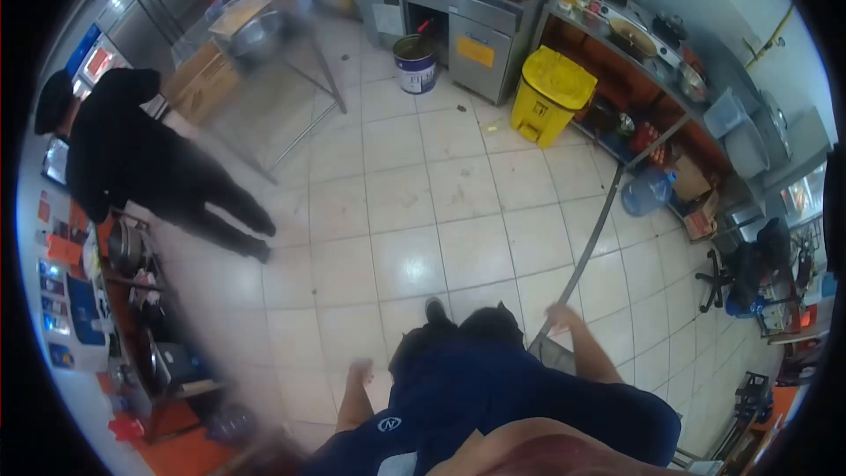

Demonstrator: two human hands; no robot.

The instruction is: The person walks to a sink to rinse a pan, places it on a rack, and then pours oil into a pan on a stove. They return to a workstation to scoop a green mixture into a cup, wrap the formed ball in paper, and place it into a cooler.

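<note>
My right hand (pixel 560 317) is closed round the near end of a long grey bar (pixel 586 256). From my hand the bar runs up and to the right, toward the shelves under the stove counter. A flat grey piece (pixel 555 357) shows just below that hand, partly behind my forearm. My left hand (pixel 359 372) hangs low beside my left leg, over the tiled floor (pixel 410 260). Its fingers look loosely curled, with nothing showing in them.
A person in black (pixel 150 159) stands at the left beside a metal table (pixel 264 101). A paint bucket (pixel 414 66) and a yellow bin (pixel 551 97) stand before the fryers (pixel 485 35). A water jug (pixel 648 192) lies near the right-hand shelves. An office chair (pixel 714 282) is farther right.
</note>
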